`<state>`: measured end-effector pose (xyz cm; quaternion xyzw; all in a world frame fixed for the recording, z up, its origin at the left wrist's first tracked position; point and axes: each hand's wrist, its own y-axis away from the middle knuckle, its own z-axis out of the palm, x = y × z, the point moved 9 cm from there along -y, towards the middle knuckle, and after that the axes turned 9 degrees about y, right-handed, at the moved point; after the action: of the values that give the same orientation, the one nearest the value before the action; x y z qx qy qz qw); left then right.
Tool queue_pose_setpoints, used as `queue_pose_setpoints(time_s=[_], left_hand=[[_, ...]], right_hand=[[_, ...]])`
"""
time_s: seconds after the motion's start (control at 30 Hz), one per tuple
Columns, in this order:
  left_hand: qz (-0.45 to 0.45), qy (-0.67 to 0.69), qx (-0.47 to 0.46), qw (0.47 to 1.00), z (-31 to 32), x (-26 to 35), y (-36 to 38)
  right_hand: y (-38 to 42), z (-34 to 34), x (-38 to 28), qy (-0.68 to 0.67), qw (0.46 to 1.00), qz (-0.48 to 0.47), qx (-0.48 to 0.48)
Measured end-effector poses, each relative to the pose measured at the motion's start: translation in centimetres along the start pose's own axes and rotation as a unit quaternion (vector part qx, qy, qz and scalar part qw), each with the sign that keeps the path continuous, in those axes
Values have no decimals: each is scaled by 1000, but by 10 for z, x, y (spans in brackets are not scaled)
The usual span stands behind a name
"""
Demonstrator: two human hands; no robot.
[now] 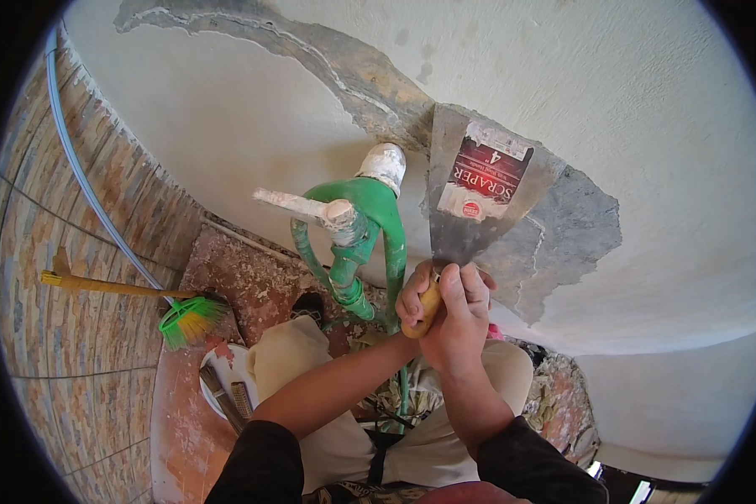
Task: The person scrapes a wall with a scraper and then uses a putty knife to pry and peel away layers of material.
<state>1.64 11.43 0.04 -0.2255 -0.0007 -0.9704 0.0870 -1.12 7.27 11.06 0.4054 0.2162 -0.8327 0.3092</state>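
Two forearms (pixel 344 380) converge; both hands (pixel 459 323) clasp the scraper handle (pixel 427 309).

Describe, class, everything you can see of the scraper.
The scraper has a wide, flared, grey metal-looking blade and a yellowish, seemingly wooden handle. A scuffed red, black and white label reads "SCRAPER" and "4". The left hand and right hand grip the handle. The blade points away from the person, overlapping the wall's grey patch in view; exact edge contact is unclear.
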Motion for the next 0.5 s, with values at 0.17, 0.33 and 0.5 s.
queue_pose_setpoints(time_s=[0.17,0.33,0.5], left_hand=[[-114,33,-85,989,3,-7,-1],[-12,-230,-6,973,-16,2,-2],[123,-523,94,838,-17,21,7]], right_hand=[[-4,-13,5,22,1000,-19,8],[-4,-24,7,63,997,-22,32],[-2,-22,11,31,997,-48,43]])
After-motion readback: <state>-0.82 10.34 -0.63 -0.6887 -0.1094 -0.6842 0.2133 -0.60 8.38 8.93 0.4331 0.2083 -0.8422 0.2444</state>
